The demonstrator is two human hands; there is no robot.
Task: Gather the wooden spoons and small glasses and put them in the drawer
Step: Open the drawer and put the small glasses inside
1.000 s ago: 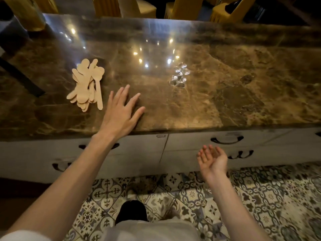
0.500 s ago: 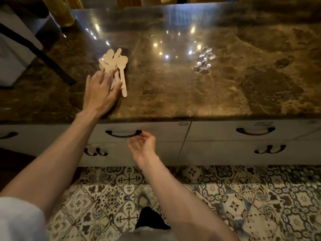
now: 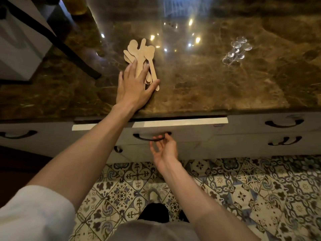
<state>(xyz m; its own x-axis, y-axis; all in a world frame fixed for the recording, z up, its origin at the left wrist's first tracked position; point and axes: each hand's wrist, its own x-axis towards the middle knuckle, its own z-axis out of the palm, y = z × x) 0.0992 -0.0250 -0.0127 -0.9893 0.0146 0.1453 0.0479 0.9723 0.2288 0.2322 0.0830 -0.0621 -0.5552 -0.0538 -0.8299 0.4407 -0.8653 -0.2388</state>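
A pile of several wooden spoons (image 3: 139, 49) lies on the brown marble counter (image 3: 208, 87), left of centre. My left hand (image 3: 133, 87) rests flat on the pile's near end, fingers spread over the handles and thumb beside them. A cluster of small clear glasses (image 3: 238, 51) stands further right on the counter. Below the counter edge, a white drawer (image 3: 191, 131) is pulled out a little. My right hand (image 3: 165, 148) has its fingertips hooked on the drawer's dark handle (image 3: 144, 137). The inside of the drawer is hidden.
A white box (image 3: 17, 49) with a black bar (image 3: 60, 44) sits on the counter's left end. More closed drawers with dark handles flank the pulled one, right (image 3: 284, 123) and left (image 3: 17, 134). Patterned tile floor (image 3: 243, 188) lies below.
My left hand slid from the bare counter onto the spoons. My right hand rose to the drawer handle and took it, and the drawer has come out a little.
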